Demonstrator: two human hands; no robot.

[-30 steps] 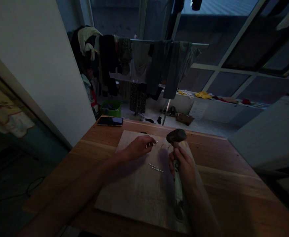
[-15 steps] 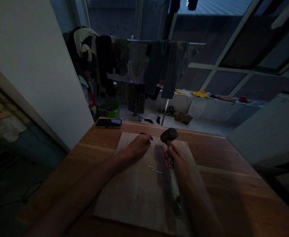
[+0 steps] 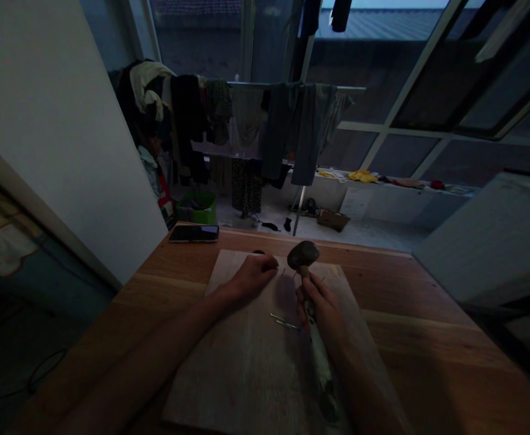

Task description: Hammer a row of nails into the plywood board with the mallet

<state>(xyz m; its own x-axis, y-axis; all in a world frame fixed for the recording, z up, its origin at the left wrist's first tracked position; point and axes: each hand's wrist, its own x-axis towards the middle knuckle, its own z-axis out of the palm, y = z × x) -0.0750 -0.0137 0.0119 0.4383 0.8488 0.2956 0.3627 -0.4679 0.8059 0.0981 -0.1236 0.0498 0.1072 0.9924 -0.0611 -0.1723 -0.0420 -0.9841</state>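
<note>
Farthest left, well apart from the pale, flat, rectangular wooden board (image 3: 242, 374), a yellow-and-white patterned cloth (image 3: 6, 235) hangs in the gloom beside a tall, smooth white panel (image 3: 79, 145). Next, off the board's far left corner, a black rectangular phone (image 3: 194, 234) lies flat on the reddish-brown wooden table (image 3: 410, 284). Beyond it, past the board and down on the floor, stands a bright green plastic basket (image 3: 207, 212), with dark and grey clothes (image 3: 244, 115) hung on a rail above and behind.

The left hand (image 3: 253, 275) is over the far left part of the board, its fingers curled in toward the thumb; whether they pinch anything, I cannot tell. Near the board's middle lie a few thin, silvery metal loose nails (image 3: 287, 324). Farther up the board, just right of the left fingertips, slim standing nails (image 3: 284, 272) rise from the surface, dim and small.

Next comes the hammer (image 3: 303, 255), with a dark, blunt head and a worn, pale greenish handle, its head over the far part of the board. The right hand (image 3: 323, 302) has its fingers wrapped around the handle just below the head, over the board's right half. Rightmost, well apart from the board, is a broad pale cabinet (image 3: 495, 229).
</note>
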